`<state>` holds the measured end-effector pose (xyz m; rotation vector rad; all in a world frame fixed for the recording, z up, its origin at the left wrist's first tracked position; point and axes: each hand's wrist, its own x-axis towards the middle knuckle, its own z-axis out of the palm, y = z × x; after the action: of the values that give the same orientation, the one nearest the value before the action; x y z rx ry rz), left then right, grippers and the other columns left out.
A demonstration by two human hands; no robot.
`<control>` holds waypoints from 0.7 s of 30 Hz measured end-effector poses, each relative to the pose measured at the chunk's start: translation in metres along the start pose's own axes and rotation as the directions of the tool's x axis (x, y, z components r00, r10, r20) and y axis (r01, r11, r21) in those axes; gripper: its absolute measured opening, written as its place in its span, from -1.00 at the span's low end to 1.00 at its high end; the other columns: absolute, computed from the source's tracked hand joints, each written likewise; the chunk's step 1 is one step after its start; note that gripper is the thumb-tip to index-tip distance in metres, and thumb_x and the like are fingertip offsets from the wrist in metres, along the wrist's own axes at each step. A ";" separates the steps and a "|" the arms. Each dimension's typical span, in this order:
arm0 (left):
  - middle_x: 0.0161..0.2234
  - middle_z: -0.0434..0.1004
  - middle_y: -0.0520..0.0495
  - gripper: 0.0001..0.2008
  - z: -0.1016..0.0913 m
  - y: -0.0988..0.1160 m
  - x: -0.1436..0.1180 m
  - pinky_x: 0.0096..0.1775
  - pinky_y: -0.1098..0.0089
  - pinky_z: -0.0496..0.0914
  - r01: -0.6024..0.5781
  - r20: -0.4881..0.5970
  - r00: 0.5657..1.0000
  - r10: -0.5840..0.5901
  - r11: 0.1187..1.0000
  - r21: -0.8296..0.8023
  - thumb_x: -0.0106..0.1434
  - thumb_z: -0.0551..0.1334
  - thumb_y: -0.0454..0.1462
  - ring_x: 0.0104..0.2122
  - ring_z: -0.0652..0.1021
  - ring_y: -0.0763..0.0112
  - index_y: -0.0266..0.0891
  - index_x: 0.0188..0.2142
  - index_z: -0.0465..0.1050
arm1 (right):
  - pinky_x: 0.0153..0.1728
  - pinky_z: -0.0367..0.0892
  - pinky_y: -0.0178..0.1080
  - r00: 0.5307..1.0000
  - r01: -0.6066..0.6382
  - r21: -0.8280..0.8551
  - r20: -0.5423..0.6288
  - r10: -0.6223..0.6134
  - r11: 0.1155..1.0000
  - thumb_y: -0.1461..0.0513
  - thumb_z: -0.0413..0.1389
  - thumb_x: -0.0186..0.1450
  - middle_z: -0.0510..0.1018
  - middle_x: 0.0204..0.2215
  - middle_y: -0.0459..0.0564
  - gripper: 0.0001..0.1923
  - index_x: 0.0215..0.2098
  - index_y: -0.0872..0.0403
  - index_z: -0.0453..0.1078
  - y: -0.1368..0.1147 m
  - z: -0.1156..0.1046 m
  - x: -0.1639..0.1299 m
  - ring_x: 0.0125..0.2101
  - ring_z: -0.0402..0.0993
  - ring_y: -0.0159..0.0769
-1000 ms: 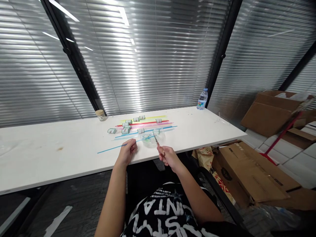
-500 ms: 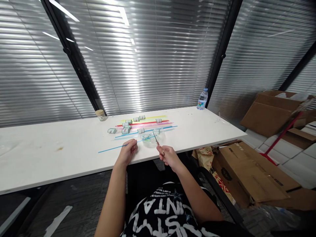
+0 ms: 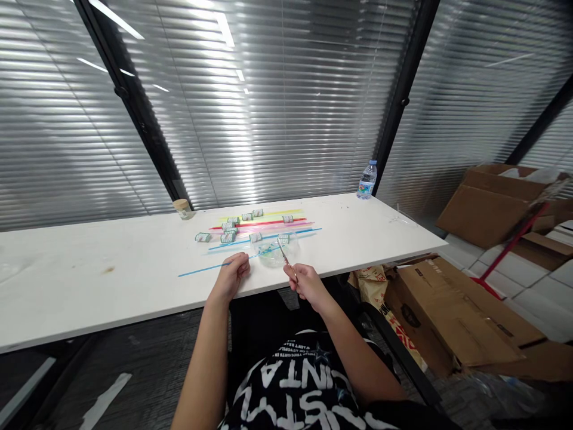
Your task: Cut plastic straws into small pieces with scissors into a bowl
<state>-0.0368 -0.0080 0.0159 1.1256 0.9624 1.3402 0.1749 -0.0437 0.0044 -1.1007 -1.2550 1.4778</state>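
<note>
My left hand [image 3: 233, 276] pinches a long blue straw [image 3: 201, 269] that lies across the white table [image 3: 111, 280] near its front edge. My right hand [image 3: 305, 282] grips small scissors [image 3: 284, 255], blades pointing up and away toward the straw's right end. Under the blades sits a clear shallow dish [image 3: 274, 254] with small cut pieces in it. Beyond lie yellow, red, pink and blue straws [image 3: 264, 226] in parallel, with several small green-and-white rolls [image 3: 228, 230] scattered among them.
A small beige jar [image 3: 182, 208] stands at the table's back edge and a water bottle [image 3: 367, 180] at the back right. Cardboard boxes [image 3: 447, 310] crowd the floor to the right. Glass walls with blinds stand behind the table.
The blue straw has slid a little to the right in my left hand. Both hands otherwise stay in place.
</note>
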 end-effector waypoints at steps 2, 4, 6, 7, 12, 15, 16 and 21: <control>-0.66 0.02 0.15 -0.57 0.000 0.000 0.000 -0.56 0.48 0.04 -0.003 0.007 1.000 0.003 1.000 -0.001 0.09 0.30 -0.10 -0.63 0.12 0.60 -0.22 -0.66 0.10 | -0.70 -0.15 -0.38 1.000 0.003 -0.002 0.001 -0.003 1.000 -0.11 0.14 0.19 0.26 -0.71 -0.20 -0.50 -0.59 0.06 0.10 -0.001 0.000 -0.001 -0.73 -0.07 -0.57; -0.66 0.01 0.15 -0.56 -0.001 -0.001 0.000 -0.55 0.47 0.04 -0.002 0.009 1.000 0.002 1.000 -0.004 0.09 0.31 -0.11 -0.63 0.12 0.59 -0.22 -0.66 0.10 | -0.69 -0.14 -0.38 1.000 0.009 -0.008 0.000 -0.009 1.000 -0.10 0.14 0.20 0.25 -0.71 -0.20 -0.50 -0.59 0.06 0.10 -0.001 0.000 -0.001 -0.73 -0.07 -0.56; -0.66 0.01 0.15 -0.57 -0.001 -0.001 0.001 -0.55 0.47 0.03 0.004 0.007 1.000 -0.004 1.000 -0.014 0.09 0.31 -0.11 -0.63 0.12 0.59 -0.22 -0.66 0.10 | -0.69 -0.14 -0.38 1.000 0.017 -0.013 -0.005 -0.017 1.000 -0.10 0.14 0.20 0.25 -0.71 -0.19 -0.50 -0.60 0.06 0.09 -0.002 0.001 -0.002 -0.73 -0.08 -0.56; -0.66 0.01 0.15 -0.57 -0.001 -0.002 0.001 -0.55 0.47 0.03 0.008 0.006 1.000 -0.008 1.000 -0.020 0.09 0.31 -0.12 -0.63 0.12 0.59 -0.22 -0.66 0.11 | -0.69 -0.15 -0.38 1.000 0.019 -0.013 -0.007 -0.019 1.000 -0.10 0.14 0.20 0.25 -0.71 -0.19 -0.50 -0.60 0.06 0.09 -0.002 0.001 -0.002 -0.73 -0.08 -0.56; -0.65 0.00 0.15 -0.59 -0.002 -0.003 0.002 -0.55 0.46 0.01 0.013 0.011 1.000 -0.013 0.999 -0.034 0.09 0.32 -0.13 -0.63 0.11 0.59 -0.22 -0.66 0.13 | -0.69 -0.14 -0.38 1.000 0.016 -0.001 -0.008 -0.016 1.000 -0.10 0.13 0.21 0.25 -0.71 -0.19 -0.50 -0.60 0.06 0.10 -0.002 0.001 -0.003 -0.72 -0.08 -0.56; -0.65 0.00 0.15 -0.59 -0.002 -0.003 0.002 -0.55 0.46 0.00 0.010 0.013 1.000 -0.010 0.999 -0.036 0.08 0.32 -0.13 -0.62 0.11 0.59 -0.22 -0.66 0.13 | -0.69 -0.14 -0.38 1.000 0.016 0.006 -0.008 -0.016 1.000 -0.10 0.14 0.20 0.25 -0.71 -0.19 -0.50 -0.60 0.06 0.09 -0.002 0.001 -0.003 -0.72 -0.08 -0.56; -0.65 0.01 0.15 -0.59 -0.002 -0.003 0.001 -0.55 0.46 0.00 0.010 0.013 1.000 -0.010 0.999 -0.035 0.08 0.32 -0.13 -0.63 0.11 0.59 -0.22 -0.66 0.13 | -0.69 -0.15 -0.38 1.000 0.016 0.007 -0.007 -0.016 1.000 -0.10 0.14 0.20 0.25 -0.71 -0.19 -0.50 -0.60 0.06 0.09 -0.002 0.001 -0.003 -0.72 -0.08 -0.56; -0.65 0.01 0.14 -0.59 -0.001 -0.001 0.000 -0.55 0.47 0.01 0.012 0.009 1.000 -0.012 1.000 -0.029 0.09 0.31 -0.13 -0.62 0.12 0.59 -0.22 -0.66 0.12 | -0.69 -0.14 -0.38 1.000 0.018 0.006 -0.011 -0.017 1.000 -0.11 0.14 0.20 0.25 -0.71 -0.19 -0.49 -0.60 0.06 0.09 -0.002 0.001 -0.003 -0.72 -0.08 -0.56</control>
<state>-0.0373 -0.0077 0.0150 1.1017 0.9394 1.3341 0.1749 -0.0462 0.0065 -1.0898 -1.2495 1.4600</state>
